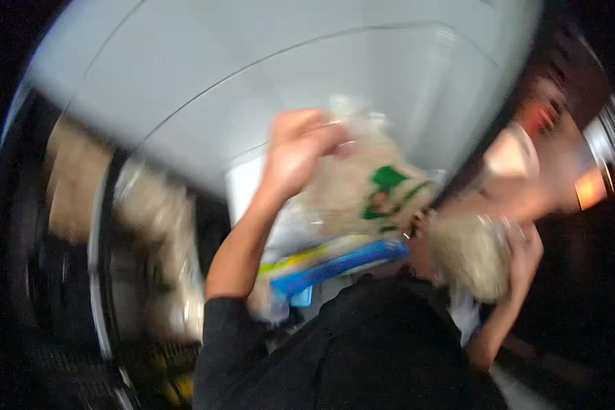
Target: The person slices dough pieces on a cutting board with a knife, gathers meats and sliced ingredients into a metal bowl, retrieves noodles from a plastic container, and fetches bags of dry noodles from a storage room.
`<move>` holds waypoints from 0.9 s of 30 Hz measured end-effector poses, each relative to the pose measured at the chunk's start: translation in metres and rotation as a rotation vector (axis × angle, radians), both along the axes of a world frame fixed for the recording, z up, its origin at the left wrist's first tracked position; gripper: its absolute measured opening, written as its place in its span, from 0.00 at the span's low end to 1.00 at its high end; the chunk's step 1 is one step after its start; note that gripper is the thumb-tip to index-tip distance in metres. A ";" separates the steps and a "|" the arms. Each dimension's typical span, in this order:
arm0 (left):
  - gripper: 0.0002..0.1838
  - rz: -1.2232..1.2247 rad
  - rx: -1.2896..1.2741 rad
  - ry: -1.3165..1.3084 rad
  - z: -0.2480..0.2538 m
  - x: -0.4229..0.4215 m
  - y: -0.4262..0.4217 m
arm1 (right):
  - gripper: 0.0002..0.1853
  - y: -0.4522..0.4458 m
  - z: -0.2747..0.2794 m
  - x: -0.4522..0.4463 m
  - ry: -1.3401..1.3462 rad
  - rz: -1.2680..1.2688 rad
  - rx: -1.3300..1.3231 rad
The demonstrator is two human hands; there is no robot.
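Observation:
My left hand (pixel 297 150) is closed at the upper edge of a clear plastic bag (pixel 345 191) with beige contents and a green printed mark. The bag hangs in front of my body, tilted and blurred. At the lower right, my right hand (pixel 528 256) grips the side of a second clear bag (pixel 473 256), rounded and filled with something pale. What exactly is inside either bag cannot be made out. Below the first bag shows a blue and yellow package (pixel 342 266), partly covered by my dark shirt.
A large light grey panel (pixel 253 48) with thin seams stands before me. Dark shelving on the left bears pale, plastic-wrapped goods (pixel 157 219). To the right is a reddish-brown area with an orange lit object (pixel 589 189). Motion smears much of the scene.

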State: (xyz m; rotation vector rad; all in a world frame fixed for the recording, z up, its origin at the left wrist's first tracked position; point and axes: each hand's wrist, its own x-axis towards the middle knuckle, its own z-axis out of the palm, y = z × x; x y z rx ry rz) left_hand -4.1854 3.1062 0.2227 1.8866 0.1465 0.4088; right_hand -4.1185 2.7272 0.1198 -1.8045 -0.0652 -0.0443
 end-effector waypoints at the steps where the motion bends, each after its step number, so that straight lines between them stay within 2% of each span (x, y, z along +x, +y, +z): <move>1: 0.12 -0.022 -0.178 -0.054 -0.016 0.016 -0.010 | 0.12 -0.014 -0.008 0.004 -0.020 -0.099 -0.195; 2: 0.13 -0.118 -0.283 -0.072 -0.031 0.033 -0.021 | 0.07 -0.020 -0.008 0.005 -0.086 -0.173 -0.237; 4: 0.13 -0.202 -0.421 -0.033 -0.044 0.061 -0.056 | 0.19 -0.035 -0.020 0.012 -0.111 -0.299 -0.248; 7: 0.12 -0.298 -0.496 0.061 -0.058 0.079 -0.112 | 0.18 -0.046 -0.025 0.018 -0.080 -0.394 -0.117; 9: 0.11 -0.364 -0.499 0.167 -0.072 0.091 -0.129 | 0.18 -0.049 -0.035 0.025 -0.078 -0.454 -0.097; 15: 0.11 -0.405 -0.536 0.264 -0.116 0.177 -0.248 | 0.20 -0.147 -0.083 0.113 -0.007 -0.560 -0.070; 20: 0.11 -0.419 -0.482 0.273 -0.143 0.259 -0.329 | 0.19 -0.212 -0.125 0.185 0.112 -0.533 0.137; 27: 0.11 -0.423 -0.444 0.139 -0.152 0.365 -0.413 | 0.19 -0.297 -0.105 0.277 0.039 -0.558 0.076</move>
